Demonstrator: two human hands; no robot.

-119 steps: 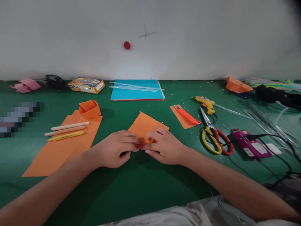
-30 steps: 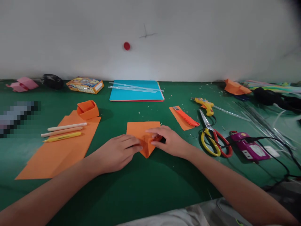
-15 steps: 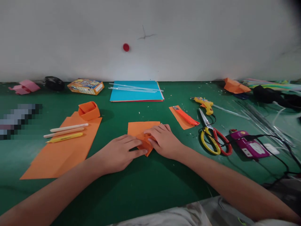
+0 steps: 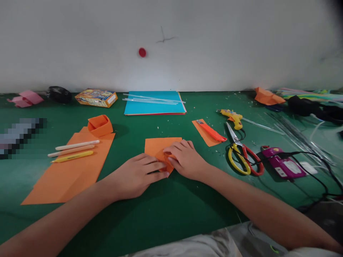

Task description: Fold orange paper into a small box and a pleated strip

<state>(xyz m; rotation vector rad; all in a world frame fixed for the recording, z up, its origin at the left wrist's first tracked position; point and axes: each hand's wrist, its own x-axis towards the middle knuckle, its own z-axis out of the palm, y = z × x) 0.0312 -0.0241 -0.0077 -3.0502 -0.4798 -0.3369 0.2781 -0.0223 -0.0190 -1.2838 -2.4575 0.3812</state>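
Head view: one folded paper, centre of desk; left hand, open, fingers on its near corner, apparently steadying it; right hand, curled over its folds, perhaps flattening them, grip unclear.

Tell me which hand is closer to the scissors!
The right hand, on the orange paper, left of the scissors. The left hand touches that paper too, but farther left.

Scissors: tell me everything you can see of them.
The scissors have slim, silvery, apparently metal blades, one yellow handle loop and one red, both glossy like plastic. They lie flat on the green tabletop, tips pointing away, blades looking closed. A thin black cord crosses the handles; neither hand touches them.
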